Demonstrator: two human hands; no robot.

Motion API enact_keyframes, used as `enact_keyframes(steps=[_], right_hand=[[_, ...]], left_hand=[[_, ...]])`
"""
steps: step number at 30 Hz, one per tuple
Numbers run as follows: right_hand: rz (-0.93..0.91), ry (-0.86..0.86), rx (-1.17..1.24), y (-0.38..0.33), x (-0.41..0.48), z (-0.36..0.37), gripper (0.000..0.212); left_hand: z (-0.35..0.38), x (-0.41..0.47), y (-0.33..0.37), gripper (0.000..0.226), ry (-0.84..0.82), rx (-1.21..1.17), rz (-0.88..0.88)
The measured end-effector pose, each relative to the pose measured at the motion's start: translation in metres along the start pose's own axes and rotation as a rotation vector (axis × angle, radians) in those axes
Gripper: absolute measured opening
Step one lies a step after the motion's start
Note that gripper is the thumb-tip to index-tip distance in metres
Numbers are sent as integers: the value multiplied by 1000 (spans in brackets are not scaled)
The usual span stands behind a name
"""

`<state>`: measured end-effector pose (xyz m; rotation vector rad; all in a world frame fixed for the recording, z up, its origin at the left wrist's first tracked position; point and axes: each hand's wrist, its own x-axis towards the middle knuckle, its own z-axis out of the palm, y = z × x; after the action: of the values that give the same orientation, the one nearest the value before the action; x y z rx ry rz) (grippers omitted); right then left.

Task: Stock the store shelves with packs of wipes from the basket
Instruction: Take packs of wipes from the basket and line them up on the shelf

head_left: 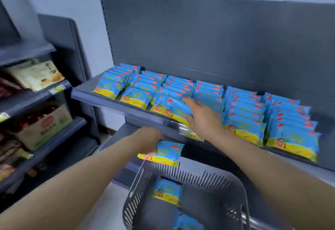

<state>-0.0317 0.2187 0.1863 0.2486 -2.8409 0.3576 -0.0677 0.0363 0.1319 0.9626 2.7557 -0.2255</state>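
Blue and yellow packs of wipes (244, 119) stand in several rows on the grey shelf (112, 101). My right hand (201, 115) grips one pack (176, 110) at the front of the third row, over the shelf's front lip. My left hand (150, 137) holds another pack (163, 154) below the shelf edge, above the basket. The grey slotted basket (143, 177) sits low in the middle, with two more packs (167, 190) lying inside it.
A second shelving unit (45, 101) on the left carries boxes and bags of other goods on several levels. A dark back panel (217, 39) rises behind the wipes. A lower shelf (125, 132) runs under the stocked one. Pale floor (116, 190) shows beside the basket.
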Motion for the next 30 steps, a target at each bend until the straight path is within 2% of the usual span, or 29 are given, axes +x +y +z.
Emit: enact_keyframes(steps=[4,10,15,21,25,30], right_hand=[[13,34,-27,-18,39,-16,47],[49,-1,-92,-49,95,6,46],[160,-126,-97,-74,139,36,44],[272,-259,-33,-87,173,68,42],[287,-306,-14,-96,187,84,34],[206,-337,-161,-110,214,98,41]], left_hand=[[-43,-16,-53,31,141,-22,-70],[-65,-16,-154,30,298,16,-175],[-66,-2,-224,27,319,7,-181],[-69,27,-286,36,338,51,-135],[-60,40,-315,32,326,58,-119],[-48,44,-341,28,312,24,-110]])
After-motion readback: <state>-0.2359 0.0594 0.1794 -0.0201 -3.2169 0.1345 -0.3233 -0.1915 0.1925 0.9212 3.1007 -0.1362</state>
